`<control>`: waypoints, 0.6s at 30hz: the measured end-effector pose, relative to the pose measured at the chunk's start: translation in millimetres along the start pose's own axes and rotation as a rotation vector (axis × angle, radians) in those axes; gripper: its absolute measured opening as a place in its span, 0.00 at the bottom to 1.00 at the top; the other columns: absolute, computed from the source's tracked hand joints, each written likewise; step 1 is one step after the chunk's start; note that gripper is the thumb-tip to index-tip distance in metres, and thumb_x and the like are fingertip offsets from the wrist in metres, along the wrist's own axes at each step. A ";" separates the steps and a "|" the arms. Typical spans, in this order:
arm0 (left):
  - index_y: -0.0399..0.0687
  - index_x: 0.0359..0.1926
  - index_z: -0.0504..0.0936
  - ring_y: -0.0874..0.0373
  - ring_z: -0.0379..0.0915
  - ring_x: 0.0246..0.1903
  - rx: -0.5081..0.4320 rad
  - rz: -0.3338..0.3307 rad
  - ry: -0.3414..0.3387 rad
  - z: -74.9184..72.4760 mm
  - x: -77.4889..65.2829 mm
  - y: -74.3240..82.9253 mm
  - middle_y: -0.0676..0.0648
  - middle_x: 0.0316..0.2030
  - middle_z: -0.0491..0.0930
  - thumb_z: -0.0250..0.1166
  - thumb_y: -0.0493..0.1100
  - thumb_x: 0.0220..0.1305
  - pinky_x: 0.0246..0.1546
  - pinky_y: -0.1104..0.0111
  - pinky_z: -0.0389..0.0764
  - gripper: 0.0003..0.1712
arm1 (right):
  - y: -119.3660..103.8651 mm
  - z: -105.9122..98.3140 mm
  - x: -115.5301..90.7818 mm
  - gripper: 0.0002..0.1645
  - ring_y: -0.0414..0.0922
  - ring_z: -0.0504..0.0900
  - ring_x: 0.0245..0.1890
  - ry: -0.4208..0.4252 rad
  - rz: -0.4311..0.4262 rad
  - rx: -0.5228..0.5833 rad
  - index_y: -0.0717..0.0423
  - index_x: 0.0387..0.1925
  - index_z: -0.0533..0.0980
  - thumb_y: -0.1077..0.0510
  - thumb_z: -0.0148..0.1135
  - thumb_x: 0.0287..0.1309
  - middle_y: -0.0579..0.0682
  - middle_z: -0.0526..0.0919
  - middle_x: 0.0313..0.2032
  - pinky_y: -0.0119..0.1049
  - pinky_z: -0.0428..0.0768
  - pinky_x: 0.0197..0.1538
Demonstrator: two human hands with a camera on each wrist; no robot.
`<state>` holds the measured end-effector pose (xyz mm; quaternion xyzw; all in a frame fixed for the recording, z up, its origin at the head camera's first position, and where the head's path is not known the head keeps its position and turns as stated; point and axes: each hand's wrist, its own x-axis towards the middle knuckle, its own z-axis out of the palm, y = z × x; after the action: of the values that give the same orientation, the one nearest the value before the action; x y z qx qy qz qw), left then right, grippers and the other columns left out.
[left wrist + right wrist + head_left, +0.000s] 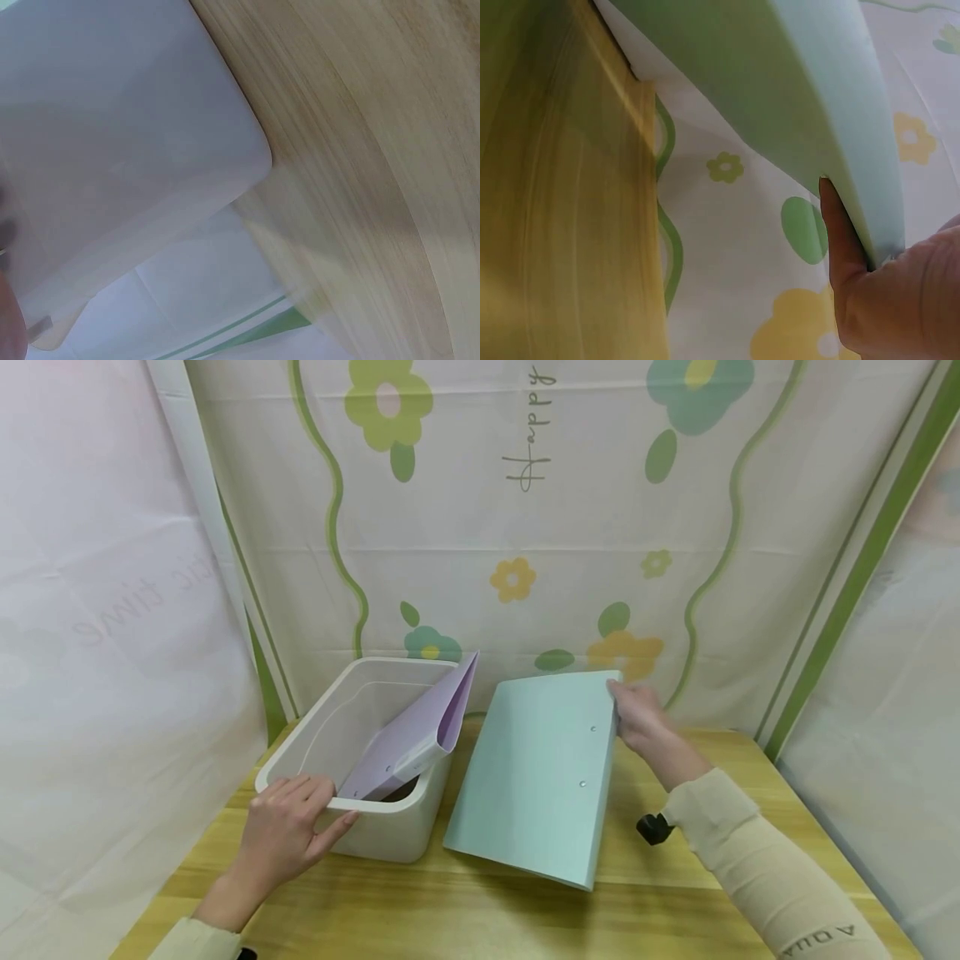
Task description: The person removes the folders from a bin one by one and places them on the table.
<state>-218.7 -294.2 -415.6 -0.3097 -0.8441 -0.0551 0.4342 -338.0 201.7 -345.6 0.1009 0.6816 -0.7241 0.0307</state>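
Note:
A white plastic bin [390, 839] stands on the table, its near rim held by my left hand [288, 827], with fingers over the edge and thumb along the outside. Leaning inside the bin is a purple file folder [416, 727], its upper end rising past the right rim. To the right, my right hand [645, 722] grips a mint-green file folder [532, 768] by its far right corner. The folder is tilted, with its near edge low over the table. In the right wrist view, one finger [844, 240] lies along the mint folder's underside [780, 97].
The wooden table [360, 910] runs beneath everything. A white curtain [450, 510] with flowers and green lines hangs along the back, and more curtain hangs at both sides. A black object [655, 828] shows at the right sleeve's cuff.

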 end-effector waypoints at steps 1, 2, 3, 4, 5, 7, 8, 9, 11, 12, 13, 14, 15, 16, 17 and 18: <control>0.51 0.25 0.63 0.60 0.66 0.18 0.001 -0.001 -0.002 -0.1 0.1 0.0 0.58 0.20 0.61 0.45 0.73 0.74 0.24 0.57 0.76 0.34 | 1.1 0.3 0.4 0.36 0.49 0.72 0.62 0.002 0.002 -0.002 0.71 0.74 0.54 0.49 0.41 0.81 0.62 0.65 0.68 0.43 0.71 0.69; 0.51 0.25 0.63 0.59 0.66 0.18 0.000 -0.001 -0.001 -0.2 0.1 0.0 0.58 0.20 0.61 0.45 0.73 0.74 0.23 0.57 0.75 0.34 | 2.0 0.8 0.5 0.36 0.50 0.71 0.63 0.003 0.005 -0.007 0.71 0.74 0.54 0.48 0.41 0.81 0.62 0.64 0.69 0.43 0.70 0.69; 0.51 0.25 0.63 0.59 0.67 0.18 0.000 -0.002 -0.002 -0.3 0.1 0.0 0.58 0.20 0.61 0.45 0.73 0.74 0.23 0.57 0.75 0.34 | 3.1 1.3 0.8 0.36 0.51 0.70 0.64 0.006 0.010 -0.008 0.71 0.75 0.54 0.48 0.41 0.81 0.63 0.64 0.70 0.43 0.70 0.69; 0.51 0.25 0.63 0.58 0.67 0.18 0.001 -0.003 -0.002 -0.3 0.1 0.0 0.58 0.20 0.61 0.45 0.73 0.74 0.23 0.57 0.74 0.34 | 4.1 1.7 1.0 0.36 0.52 0.70 0.66 0.008 0.012 -0.009 0.71 0.75 0.53 0.48 0.41 0.81 0.63 0.63 0.70 0.44 0.70 0.70; 0.51 0.25 0.63 0.58 0.67 0.18 0.000 -0.004 -0.004 -0.3 0.2 0.0 0.58 0.20 0.61 0.45 0.73 0.74 0.23 0.57 0.74 0.34 | 5.1 2.0 1.2 0.36 0.53 0.69 0.67 0.006 0.015 -0.008 0.71 0.75 0.53 0.48 0.40 0.81 0.64 0.62 0.71 0.44 0.69 0.70; 0.51 0.25 0.63 0.58 0.68 0.19 0.000 -0.006 -0.008 -0.3 0.1 0.0 0.57 0.20 0.62 0.45 0.73 0.74 0.24 0.57 0.75 0.34 | 6.9 2.4 2.3 0.36 0.54 0.67 0.69 0.006 0.019 -0.007 0.71 0.75 0.52 0.48 0.40 0.81 0.65 0.62 0.72 0.45 0.69 0.70; 0.51 0.25 0.64 0.58 0.68 0.19 -0.002 -0.006 -0.008 -0.2 0.0 0.0 0.57 0.20 0.62 0.45 0.73 0.74 0.24 0.56 0.76 0.34 | 7.7 2.5 2.8 0.36 0.54 0.67 0.70 0.004 0.021 -0.009 0.70 0.76 0.52 0.48 0.40 0.81 0.65 0.61 0.72 0.45 0.69 0.70; 0.51 0.25 0.64 0.58 0.68 0.19 -0.002 -0.006 -0.010 -0.1 -0.1 0.0 0.57 0.20 0.62 0.44 0.73 0.74 0.24 0.56 0.76 0.34 | 8.6 2.6 3.6 0.36 0.55 0.66 0.70 0.004 0.022 -0.005 0.70 0.76 0.52 0.48 0.40 0.81 0.65 0.61 0.73 0.45 0.69 0.70; 0.50 0.25 0.64 0.58 0.68 0.19 -0.003 -0.005 -0.012 0.1 -0.3 0.0 0.57 0.20 0.63 0.44 0.72 0.74 0.25 0.56 0.77 0.34 | 10.0 2.4 5.0 0.36 0.56 0.65 0.71 -0.003 0.021 -0.006 0.71 0.76 0.51 0.48 0.40 0.81 0.65 0.60 0.73 0.45 0.68 0.71; 0.50 0.25 0.65 0.58 0.68 0.19 -0.003 -0.006 -0.011 0.2 -0.5 -0.2 0.57 0.20 0.63 0.45 0.72 0.74 0.25 0.56 0.76 0.34 | 10.7 2.3 5.6 0.36 0.56 0.65 0.72 -0.010 0.018 -0.006 0.71 0.76 0.51 0.49 0.39 0.81 0.65 0.60 0.74 0.46 0.68 0.71; 0.50 0.25 0.65 0.58 0.68 0.19 -0.004 -0.007 -0.011 0.3 -0.6 -0.3 0.56 0.20 0.64 0.45 0.72 0.74 0.25 0.56 0.76 0.34 | 11.1 2.4 5.7 0.36 0.56 0.64 0.72 -0.017 0.015 -0.006 0.71 0.76 0.51 0.49 0.39 0.81 0.65 0.59 0.74 0.46 0.68 0.71; 0.50 0.25 0.65 0.58 0.68 0.19 -0.004 -0.007 -0.011 0.5 -0.8 -0.5 0.56 0.20 0.64 0.45 0.72 0.74 0.24 0.56 0.76 0.34 | 11.8 2.3 6.3 0.36 0.56 0.64 0.72 -0.022 0.014 -0.006 0.71 0.76 0.51 0.49 0.39 0.82 0.65 0.59 0.74 0.46 0.67 0.71; 0.50 0.25 0.66 0.58 0.68 0.19 -0.003 -0.007 -0.012 0.6 -1.0 -0.6 0.56 0.20 0.64 0.45 0.72 0.74 0.24 0.56 0.75 0.34 | 12.3 2.4 6.7 0.36 0.56 0.64 0.73 -0.026 0.011 -0.005 0.72 0.75 0.51 0.49 0.39 0.82 0.65 0.59 0.74 0.46 0.67 0.71; 0.49 0.25 0.66 0.58 0.69 0.20 -0.003 -0.007 -0.014 0.7 -1.2 -0.8 0.56 0.20 0.65 0.45 0.72 0.74 0.24 0.56 0.75 0.35 | 12.9 2.4 7.2 0.36 0.56 0.64 0.72 -0.028 0.009 -0.006 0.72 0.75 0.51 0.49 0.38 0.81 0.65 0.59 0.74 0.46 0.67 0.72; 0.49 0.25 0.66 0.57 0.69 0.20 -0.004 -0.008 -0.015 0.8 -1.4 -1.0 0.56 0.20 0.65 0.45 0.72 0.74 0.24 0.56 0.75 0.35 | 13.4 2.4 7.6 0.35 0.56 0.64 0.72 -0.030 0.008 -0.007 0.72 0.75 0.52 0.50 0.38 0.81 0.65 0.59 0.74 0.46 0.67 0.72; 0.49 0.25 0.66 0.57 0.70 0.20 -0.004 -0.008 -0.018 0.8 -1.4 -1.1 0.56 0.21 0.66 0.45 0.72 0.74 0.25 0.56 0.76 0.35 | 14.1 2.5 7.8 0.35 0.56 0.64 0.72 -0.029 0.007 -0.007 0.72 0.75 0.52 0.50 0.38 0.81 0.65 0.59 0.74 0.47 0.67 0.72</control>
<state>-219.3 -295.5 -417.0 -0.3076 -0.8491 -0.0555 0.4257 -343.3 198.9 -360.7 0.0924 0.6834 -0.7229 0.0435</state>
